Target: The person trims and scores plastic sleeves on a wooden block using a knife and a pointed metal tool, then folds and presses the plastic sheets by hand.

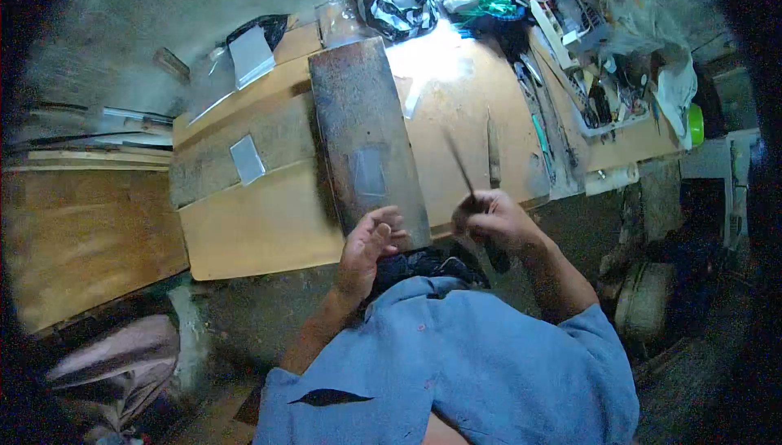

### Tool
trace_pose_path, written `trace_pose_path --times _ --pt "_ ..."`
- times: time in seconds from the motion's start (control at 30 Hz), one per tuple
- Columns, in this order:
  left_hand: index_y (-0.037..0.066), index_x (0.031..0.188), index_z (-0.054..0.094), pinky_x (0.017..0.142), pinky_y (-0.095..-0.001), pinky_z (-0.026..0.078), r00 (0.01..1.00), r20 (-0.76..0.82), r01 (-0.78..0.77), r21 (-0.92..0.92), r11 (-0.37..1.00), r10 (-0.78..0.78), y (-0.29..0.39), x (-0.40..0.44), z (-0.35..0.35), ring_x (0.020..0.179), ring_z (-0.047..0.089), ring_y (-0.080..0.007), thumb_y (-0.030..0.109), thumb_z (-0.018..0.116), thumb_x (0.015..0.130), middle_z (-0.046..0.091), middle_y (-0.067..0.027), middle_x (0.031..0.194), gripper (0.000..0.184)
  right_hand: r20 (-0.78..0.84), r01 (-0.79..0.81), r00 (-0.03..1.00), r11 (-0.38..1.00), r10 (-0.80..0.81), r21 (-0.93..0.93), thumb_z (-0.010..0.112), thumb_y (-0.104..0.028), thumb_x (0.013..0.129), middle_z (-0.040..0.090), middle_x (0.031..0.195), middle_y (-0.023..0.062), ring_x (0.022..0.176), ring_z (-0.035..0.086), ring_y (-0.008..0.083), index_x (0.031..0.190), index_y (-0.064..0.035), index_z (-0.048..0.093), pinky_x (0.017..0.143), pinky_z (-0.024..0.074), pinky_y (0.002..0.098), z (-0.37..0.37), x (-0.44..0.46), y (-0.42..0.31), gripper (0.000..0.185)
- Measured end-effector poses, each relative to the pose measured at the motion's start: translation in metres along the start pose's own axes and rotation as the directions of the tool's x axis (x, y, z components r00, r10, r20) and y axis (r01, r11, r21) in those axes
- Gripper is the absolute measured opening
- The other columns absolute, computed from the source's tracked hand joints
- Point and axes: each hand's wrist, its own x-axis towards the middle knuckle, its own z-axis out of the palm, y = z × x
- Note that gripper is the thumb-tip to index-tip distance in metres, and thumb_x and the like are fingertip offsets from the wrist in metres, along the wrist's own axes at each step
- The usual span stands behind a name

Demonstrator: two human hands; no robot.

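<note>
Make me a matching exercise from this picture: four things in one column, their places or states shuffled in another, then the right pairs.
Column one
1. Slim, dark, rod-like tool
2. Long, dark, rectangular board
3. Black-and-white striped plastic bag
4. Bright green rounded container

Column two
A. At the far side of the tan tabletop
B. At the far right of the picture
C. Held in the right hand
D. Bearing a small, pale, flat rectangular sheet

Right pairs: 1-C, 2-D, 3-A, 4-B
</note>
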Motion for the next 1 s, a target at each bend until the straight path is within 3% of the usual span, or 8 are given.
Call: trace_pose_path --times 0.03,0.13,0.2,0.27,0.5,0.6,0.9,1.0 --pt "0.003 0.115 0.053 0.075 -0.0261 0.047 0.998 0.037 0.048 0.048 0.998 -0.05 0.005 0.0 0.003 0.092 0.06 -0.0146 0.02 0.052 0.093 0.062 -0.0069 0.107 0.028 0.088 -0.1 0.99 0.993 0.106 -0.068 0.058 0.0 0.077 0.065 0.077 0.0054 0.06 0.056 0.0085 0.088 0.0017 0.063 0.054 0.0446 0.0226 0.004 -0.006 -0.003 0.013" --pt "0.002 0.103 0.059 0.071 -0.0254 0.048 0.994 0.07 0.072 0.205 0.976 -0.088 0.006 -0.005 0.01 0.082 0.062 -0.0141 0.015 0.058 0.089 0.066 -0.007 0.092 0.019 0.164 -0.043 0.985 0.998 0.051 -0.053 0.057 0.003 0.076 0.065 0.081 0.0062 0.065 0.058 0.0093 0.088 0.0029 0.062 0.058 0.0465 0.0231 0.015 -0.014 0.012 0.013" --pt "0.0 0.096 0.06 0.071 -0.0242 0.05 0.994 0.03 0.101 0.13 0.986 -0.106 0.001 -0.009 0.008 0.072 0.061 -0.0118 0.012 0.061 0.089 0.065 -0.0055 0.083 0.015 0.137 -0.102 0.984 0.989 0.116 -0.109 0.06 0.0 0.079 0.065 0.083 0.006 0.068 0.059 0.0102 0.091 0.002 0.062 0.059 0.0477 0.0235 0.021 -0.02 0.006 0.013" --pt "0.0 0.094 0.061 0.069 -0.0243 0.05 0.997 -0.035 0.074 0.1 0.992 -0.071 0.001 -0.014 0.009 0.071 0.062 -0.0117 0.012 0.061 0.089 0.065 -0.0057 0.083 0.013 -0.03 -0.08 0.996 0.992 0.083 0.102 0.064 -0.006 0.081 0.064 0.083 0.0049 0.076 0.059 0.0113 0.094 0.0016 0.063 0.069 0.0483 0.0254 0.03 -0.023 0.005 0.015" --pt "0.001 0.091 0.062 0.065 -0.0284 0.054 0.979 -0.2 -0.068 -0.091 0.994 0.048 0.006 -0.021 0.008 0.068 0.063 -0.0164 0.009 0.061 0.088 0.066 -0.0101 0.079 0.009 -0.041 -0.176 0.98 0.951 0.193 0.255 0.067 -0.012 0.083 0.063 0.081 0.0012 0.072 0.057 0.0073 0.097 -0.0022 0.062 0.064 0.047 0.0229 0.047 -0.027 0.0 0.018" --pt "0.001 0.09 0.062 0.064 -0.0287 0.054 0.976 -0.212 -0.073 -0.102 0.992 0.05 0.008 -0.025 0.008 0.068 0.064 -0.0163 0.01 0.061 0.088 0.066 -0.0103 0.079 0.01 -0.041 -0.127 0.99 0.977 0.136 0.173 0.067 -0.013 0.083 0.062 0.08 0.0004 0.068 0.055 0.0066 0.096 -0.0023 0.062 0.061 0.0461 0.0227 0.052 -0.026 0.002 0.018" --pt "0.0 0.092 0.062 0.063 -0.0233 0.05 0.99 -0.141 0.004 0.094 0.996 0.009 0.017 -0.032 0.009 0.071 0.063 -0.0125 0.011 0.059 0.09 0.066 -0.0082 0.082 0.012 -0.123 -0.022 0.992 0.99 0.039 0.139 0.064 -0.009 0.084 0.061 0.077 0.0004 0.069 0.054 0.0069 0.087 -0.0026 0.061 0.063 0.0447 0.0229 0.056 -0.011 0.001 0.007" --pt "-0.001 0.093 0.062 0.065 -0.0243 0.051 0.989 -0.119 -0.091 -0.004 0.996 0.09 0.011 -0.028 0.003 0.072 0.062 -0.0122 0.012 0.058 0.091 0.066 -0.0081 0.083 0.013 -0.089 0.0 0.996 0.989 0.013 0.145 0.063 -0.01 0.085 0.06 0.076 0.0003 0.068 0.054 0.0069 0.085 -0.0025 0.061 0.062 0.0446 0.023 0.058 -0.009 0.006 0.008"
